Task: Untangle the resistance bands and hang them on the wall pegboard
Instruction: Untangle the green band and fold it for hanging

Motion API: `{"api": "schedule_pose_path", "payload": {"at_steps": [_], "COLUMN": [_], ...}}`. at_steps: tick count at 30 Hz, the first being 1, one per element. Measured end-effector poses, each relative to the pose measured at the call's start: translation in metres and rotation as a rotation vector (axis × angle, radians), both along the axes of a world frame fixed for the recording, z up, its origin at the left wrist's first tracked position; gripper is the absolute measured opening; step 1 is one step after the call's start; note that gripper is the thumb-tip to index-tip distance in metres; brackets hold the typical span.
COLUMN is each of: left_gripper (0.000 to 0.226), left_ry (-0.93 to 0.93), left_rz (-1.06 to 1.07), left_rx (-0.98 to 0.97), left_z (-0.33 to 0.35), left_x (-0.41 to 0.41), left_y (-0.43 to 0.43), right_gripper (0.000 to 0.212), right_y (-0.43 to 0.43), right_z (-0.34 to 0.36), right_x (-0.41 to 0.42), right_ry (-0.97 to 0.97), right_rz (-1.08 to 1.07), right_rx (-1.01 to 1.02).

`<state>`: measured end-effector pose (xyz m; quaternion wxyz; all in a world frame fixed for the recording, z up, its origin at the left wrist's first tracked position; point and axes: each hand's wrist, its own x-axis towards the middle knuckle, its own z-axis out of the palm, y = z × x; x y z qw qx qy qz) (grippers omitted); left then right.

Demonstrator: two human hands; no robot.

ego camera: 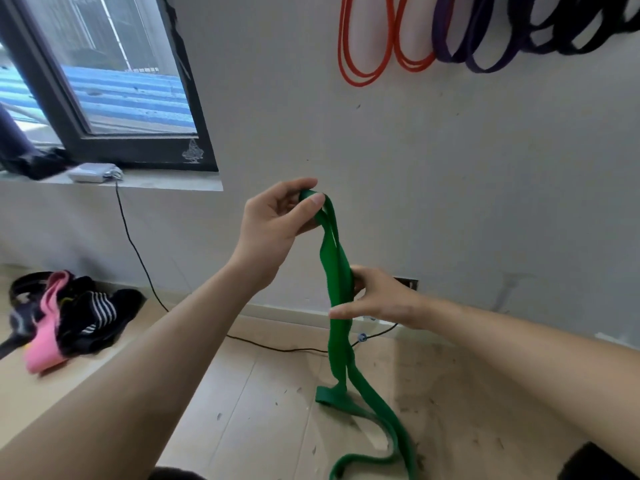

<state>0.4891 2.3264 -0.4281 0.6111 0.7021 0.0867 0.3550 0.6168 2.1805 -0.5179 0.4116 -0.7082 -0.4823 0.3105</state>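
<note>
The green band (338, 341) hangs as a long, flat doubled strap from the left hand (273, 230), which holds it up in front of the pale wall (450, 188). Thumb and forefinger are pinching the top fold and the other fingers are curled loosely behind. Lower down, the right hand (381, 299) grips both strands together. One finger lies straight across the front and the others go behind the rubber, though blur at the edge of the band makes it hard to tell how tightly they close. The tail trails down onto the wood floor (242, 393), where it kinks and loops over itself. It looks light, limp and fully pliable, and its wavy, twisted hang suggests it will flop and twist rather than hold any shape. The rubber is likely grippy, not slippery, so a pinch should hold it, but the strands may cling to each other where they cross. The top fold is probably the best place to hold it, with the other hand sliding down to run the twists out. Orange bands (367, 64), purple bands (485, 57) and black bands (571, 43) already hang high on the wall, their pegs out of view. A tangled pile of pink and black bands (69, 320) lies on the floor to the left.
</note>
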Motion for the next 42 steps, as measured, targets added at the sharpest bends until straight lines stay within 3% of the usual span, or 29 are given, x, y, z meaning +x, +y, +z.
{"api": "schedule_pose_path", "payload": {"at_steps": [6, 11, 16, 20, 26, 31, 35, 39, 42], "left_gripper": [0.029, 0.032, 0.036, 0.06, 0.073, 0.03, 0.024, 0.021, 0.02], "left_ry": [0.021, 0.157, 0.439, 0.633, 0.579, 0.525, 0.543, 0.466, 0.347], "left_rz": [0.017, 0.013, -0.093, -0.154, -0.277, -0.319, -0.305, -0.307, -0.264], "left_rx": [0.03, 0.045, 0.198, 0.399, 0.58, 0.689, 0.6, 0.504, 0.294], "left_z": [-0.001, -0.018, -0.038, -0.044, -0.044, -0.048, -0.037, -0.03, -0.024], "left_x": [-0.008, -0.022, -0.031, -0.027, -0.003, 0.004, 0.004, 0.001, -0.001], "left_y": [0.014, 0.042, 0.06, 0.051, 0.004, -0.014, -0.014, -0.02, -0.018], "right_gripper": [0.034, 0.027, 0.028, 0.03, 0.033, 0.031, 0.036, 0.027, 0.024], "right_y": [0.005, -0.015, -0.031, -0.034, -0.035, -0.036, -0.04, -0.034, -0.03], "right_z": [-0.007, 0.009, 0.034, 0.05, 0.063, 0.058, 0.05, 0.028, 0.005], "right_x": [0.006, 0.03, 0.039, 0.032, 0.017, 0.013, 0.013, 0.008, 0.009], "right_ry": [-0.085, -0.083, -0.125, -0.221, -0.418, -0.392, -0.287, -0.097, -0.051], "right_rz": [-0.116, -0.195, -0.256, -0.244, -0.13, -0.101, -0.087, -0.073, -0.051], "right_rx": [0.058, 0.056, 0.138, 0.184, 0.082, 0.067, 0.039, 0.008, -0.062]}}
